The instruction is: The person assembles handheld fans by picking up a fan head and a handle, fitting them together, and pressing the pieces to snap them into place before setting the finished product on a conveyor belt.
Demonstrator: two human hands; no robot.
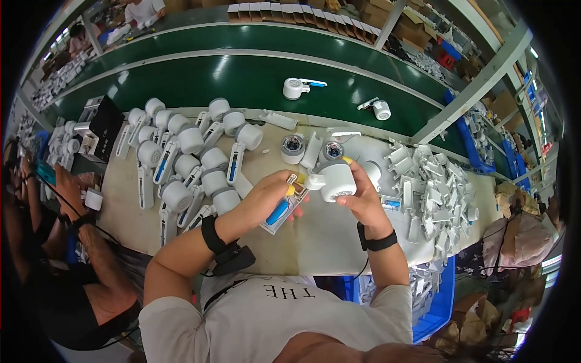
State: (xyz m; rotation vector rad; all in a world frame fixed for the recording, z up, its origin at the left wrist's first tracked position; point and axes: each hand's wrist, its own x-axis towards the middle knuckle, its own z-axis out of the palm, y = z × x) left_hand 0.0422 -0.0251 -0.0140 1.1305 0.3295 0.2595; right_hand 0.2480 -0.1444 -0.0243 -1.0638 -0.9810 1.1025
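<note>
Blue bin: From my remote seat I see a deep blue plastic bin (445, 311) below the table edge, by the right elbow, heaped with pale plastic shell pieces (426, 281).
Blue tray: Beyond the table's right end, a blue plastic tray (479, 164) holds more pale parts, too small for me to identify.
Carton row: Small brown-and-white cardboard boxes (308, 18) line the far shelf; I cannot tell their contents.
Round head: The white cup-shaped plastic head with a short neck (338, 183) sits in my right hand (366, 196), its neck pointing toward the left one.
Handle shell: The narrow white plastic shell (272, 228) with a blue cylindrical cell (278, 212) lies under my left hand (272, 196), slanting down-left.
Right grip: Fingers and thumb are partly curled, spread around the head.
Left grip: Fingers are bent closely over the shell's upper end.
Gap: Neck and shell are near each other; I cannot tell whether they touch.
</note>
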